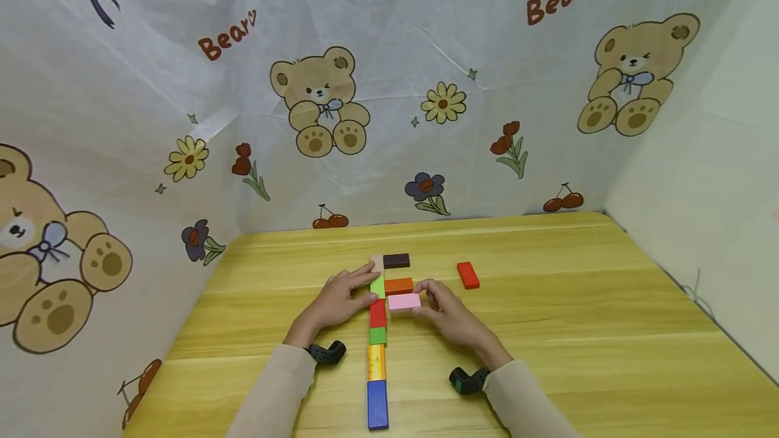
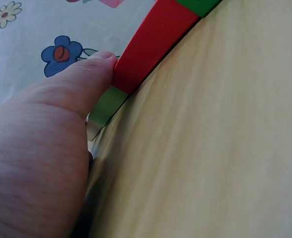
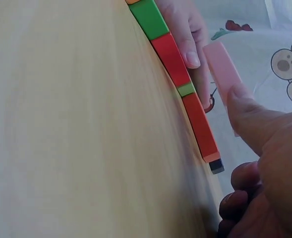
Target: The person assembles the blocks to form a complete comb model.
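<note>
My right hand point(image 1: 453, 316) pinches a pink block point(image 1: 404, 302) between thumb and fingers. In the right wrist view, the block is held a little above the row of blocks. My left hand point(image 1: 337, 299) rests against the far part of that row, its fingers extended along its left side. Near those fingers are a pale block point(image 1: 377, 262), a light green block point(image 1: 377, 286) and a red block point(image 1: 378, 314). An orange block point(image 1: 398, 286) lies to the right of the light green one, just beyond the pink block. A dark block point(image 1: 397, 260) sits beside the pale one.
Toward me the row continues with a green block point(image 1: 378, 336), a yellow block point(image 1: 376, 362) and a blue block point(image 1: 377, 404). A loose red block point(image 1: 468, 275) lies to the right on the wooden table point(image 1: 578, 330). A bear-print cloth point(image 1: 389, 174) hangs behind the table.
</note>
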`<state>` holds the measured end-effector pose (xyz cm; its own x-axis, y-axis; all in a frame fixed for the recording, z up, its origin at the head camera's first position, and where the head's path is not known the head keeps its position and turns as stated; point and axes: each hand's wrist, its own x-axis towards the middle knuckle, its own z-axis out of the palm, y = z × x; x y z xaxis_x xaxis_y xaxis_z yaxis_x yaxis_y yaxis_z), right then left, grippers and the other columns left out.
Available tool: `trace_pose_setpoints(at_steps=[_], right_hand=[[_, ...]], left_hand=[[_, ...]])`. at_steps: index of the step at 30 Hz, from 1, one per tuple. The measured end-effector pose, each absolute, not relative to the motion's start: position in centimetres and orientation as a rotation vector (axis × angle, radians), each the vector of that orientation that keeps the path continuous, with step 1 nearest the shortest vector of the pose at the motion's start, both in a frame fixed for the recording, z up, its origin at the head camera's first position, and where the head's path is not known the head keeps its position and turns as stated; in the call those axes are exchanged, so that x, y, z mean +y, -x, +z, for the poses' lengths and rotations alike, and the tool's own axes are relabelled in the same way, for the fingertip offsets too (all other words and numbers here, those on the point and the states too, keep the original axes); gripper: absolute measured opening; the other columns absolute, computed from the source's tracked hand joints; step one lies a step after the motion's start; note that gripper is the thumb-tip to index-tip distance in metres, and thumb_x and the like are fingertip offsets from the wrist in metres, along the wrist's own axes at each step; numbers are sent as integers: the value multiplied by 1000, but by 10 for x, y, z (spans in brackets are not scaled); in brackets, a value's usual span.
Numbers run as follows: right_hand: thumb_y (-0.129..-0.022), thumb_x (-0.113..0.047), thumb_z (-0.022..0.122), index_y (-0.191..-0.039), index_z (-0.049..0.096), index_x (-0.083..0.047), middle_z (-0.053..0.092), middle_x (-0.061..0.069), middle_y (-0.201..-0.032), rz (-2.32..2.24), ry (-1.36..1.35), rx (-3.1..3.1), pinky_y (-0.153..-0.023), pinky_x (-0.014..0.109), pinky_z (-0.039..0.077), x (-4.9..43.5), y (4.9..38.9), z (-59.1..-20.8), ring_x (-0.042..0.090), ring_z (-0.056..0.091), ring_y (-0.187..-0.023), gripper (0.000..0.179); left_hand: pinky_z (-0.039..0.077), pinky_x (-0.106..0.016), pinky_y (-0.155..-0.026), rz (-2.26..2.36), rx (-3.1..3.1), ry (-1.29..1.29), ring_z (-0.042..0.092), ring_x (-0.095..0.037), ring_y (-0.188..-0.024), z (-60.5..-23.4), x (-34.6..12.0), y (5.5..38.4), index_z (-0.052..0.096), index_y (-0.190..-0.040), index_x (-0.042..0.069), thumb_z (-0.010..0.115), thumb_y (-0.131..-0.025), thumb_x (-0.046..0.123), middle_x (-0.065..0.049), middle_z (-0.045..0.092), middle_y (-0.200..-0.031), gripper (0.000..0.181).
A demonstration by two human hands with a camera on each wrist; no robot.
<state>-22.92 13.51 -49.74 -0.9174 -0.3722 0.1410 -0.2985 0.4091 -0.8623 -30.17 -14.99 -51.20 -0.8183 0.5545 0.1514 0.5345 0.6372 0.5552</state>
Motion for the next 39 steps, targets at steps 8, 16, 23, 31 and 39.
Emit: trace_pose_setpoints(at_steps=[8,16,23,31,39], right_hand=[[-96,-26,69,-116,58,-19,45,5,-89,-1425,530,2691,-83,45,17,131,228,-498,18,42,-92,24],[-95,-28,70,-114,59,-22,48,4,-92,-1360,529,2741,-83,43,18,128,228,-499,17,42,-93,24],[-94,-26,71,-114,60,-19,49,2,-92,-1297,548,2778,-82,41,20,126,226,-497,17,41,-92,24],[-92,-26,74,-113,62,-19,48,-2,-90,-1198,552,2867,-80,39,22,124,226,-500,15,41,-90,25],[-91,-27,75,-112,63,-19,52,-5,-94,-1150,546,2909,-81,38,24,123,225,-501,15,44,-94,25]], left_hand=[[32,-47,-104,928,2821,-949,50,-17,-126,-513,-149,302,49,-149,33,56,-97,57,11,33,-163,58],[30,-49,-107,924,2825,-932,49,-18,-128,-513,-150,303,49,-150,34,57,-97,56,13,32,-163,58],[30,-49,-107,923,2817,-920,48,-19,-129,-513,-149,304,48,-150,35,58,-97,56,12,32,-163,58],[32,-48,-106,923,2826,-930,50,-18,-127,-512,-149,301,49,-150,34,58,-97,56,12,32,-163,58],[31,-47,-107,916,2813,-920,49,-19,-127,-510,-147,300,48,-151,31,57,-98,54,10,31,-164,59]])
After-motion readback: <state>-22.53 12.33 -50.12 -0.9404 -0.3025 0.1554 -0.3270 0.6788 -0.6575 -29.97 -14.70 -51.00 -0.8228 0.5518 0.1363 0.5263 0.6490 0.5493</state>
